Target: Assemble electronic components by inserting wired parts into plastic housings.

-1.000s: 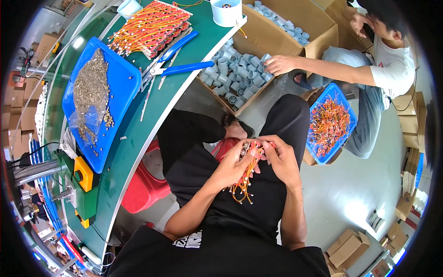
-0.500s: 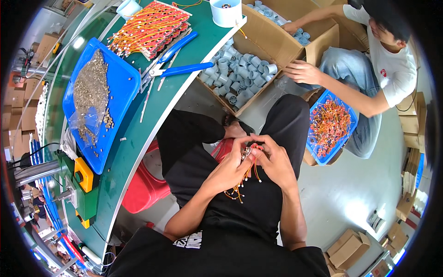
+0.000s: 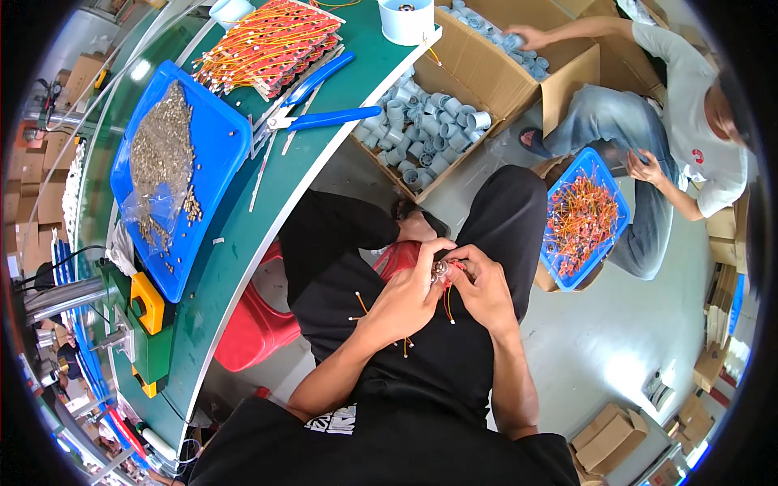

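The left hand (image 3: 403, 303) and right hand (image 3: 489, 300) both pinch small red-and-silver wired parts (image 3: 441, 271) between their fingertips. This looks like 2-handed finger work; the next move seemingly calls for a steady pinch.

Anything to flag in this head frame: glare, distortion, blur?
Head view: glare whites out a patch of the floor; head view: fisheye bends the green table's edge and the rim goes black; head view: left hand and right hand look fairly sharp, though the red parts they hold are largely hidden.
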Demonstrator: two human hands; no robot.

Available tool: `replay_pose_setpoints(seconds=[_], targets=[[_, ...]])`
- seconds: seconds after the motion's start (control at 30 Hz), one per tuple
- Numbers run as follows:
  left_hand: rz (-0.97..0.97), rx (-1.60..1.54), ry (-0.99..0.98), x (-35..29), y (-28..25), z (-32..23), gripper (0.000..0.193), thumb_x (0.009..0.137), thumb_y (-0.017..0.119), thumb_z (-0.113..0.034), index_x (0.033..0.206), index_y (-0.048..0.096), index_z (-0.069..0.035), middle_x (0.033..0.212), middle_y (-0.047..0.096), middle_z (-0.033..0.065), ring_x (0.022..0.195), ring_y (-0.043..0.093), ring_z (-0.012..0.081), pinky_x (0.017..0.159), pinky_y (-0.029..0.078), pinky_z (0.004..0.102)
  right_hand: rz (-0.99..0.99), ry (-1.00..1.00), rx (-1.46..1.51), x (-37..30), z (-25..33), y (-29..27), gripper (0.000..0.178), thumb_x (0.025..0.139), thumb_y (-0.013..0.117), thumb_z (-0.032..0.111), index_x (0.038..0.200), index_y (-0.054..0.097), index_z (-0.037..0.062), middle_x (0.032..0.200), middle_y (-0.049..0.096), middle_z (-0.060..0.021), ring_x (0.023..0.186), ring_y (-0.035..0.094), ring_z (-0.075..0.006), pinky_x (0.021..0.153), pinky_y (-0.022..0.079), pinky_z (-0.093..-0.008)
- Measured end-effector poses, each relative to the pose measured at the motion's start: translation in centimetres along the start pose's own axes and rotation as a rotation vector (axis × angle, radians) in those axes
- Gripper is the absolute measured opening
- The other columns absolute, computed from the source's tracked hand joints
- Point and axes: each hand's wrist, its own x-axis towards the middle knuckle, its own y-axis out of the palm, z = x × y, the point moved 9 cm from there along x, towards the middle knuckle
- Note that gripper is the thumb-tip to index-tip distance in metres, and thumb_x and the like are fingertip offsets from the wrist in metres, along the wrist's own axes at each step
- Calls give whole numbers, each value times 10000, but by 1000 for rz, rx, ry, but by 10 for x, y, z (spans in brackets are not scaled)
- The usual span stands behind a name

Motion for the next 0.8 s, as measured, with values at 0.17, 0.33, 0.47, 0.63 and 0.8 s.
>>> replay_pose_setpoints(seconds=[0.17, 0.33, 0.47, 0.63, 0.8], targets=[[-104, -5, 144, -2, -3, -10, 420, 895, 514, -1, 1274, 350, -74, 757, 584, 237, 698, 613, 411, 617, 448, 453, -142, 12, -151, -4, 3, -2, 178, 923, 583, 121, 989, 559, -43, 760, 672, -148, 657, 661, -183, 595, 481, -284], [-162, -32, 210, -2, -3, -15, 389, 880, 506, 26, 1241, 387, -61, 761, 585, 236, 709, 618, 411, 616, 461, 445, -228, 0, -43, -5, -10, -4, 163, 926, 572, 113, 987, 561, -38, 744, 670, -137, 638, 652, -156, 576, 483, -270], [-147, 33, 199, -5, 1, -15, 406, 876, 509, 29, 1246, 371, -64, 785, 585, 242, 719, 619, 419, 616, 461, 452, -281, 40, 38, -12, -15, -2, 157, 935, 560, 106, 979, 567, -44, 743, 668, -97, 653, 612, -82, 581, 478, -240], [-24, 20, 116, 1, 5, -19, 411, 889, 518, 0, 1258, 342, -44, 873, 595, 216, 783, 649, 336, 679, 485, 407, -162, 109, 561, -9, -28, 5, 191, 997, 476, 173, 979, 589, 20, 741, 565, 27, 593, 481, -24, 507, 388, -186], [68, -208, 64, 6, 12, -28, 503, 920, 502, -44, 1352, 252, -105, 659, 584, 161, 527, 624, 259, 451, 442, 354, -40, 190, 748, -6, -40, 15, 225, 978, 521, 273, 963, 562, 52, 733, 537, 43, 550, 473, -19, 453, 361, -178]])
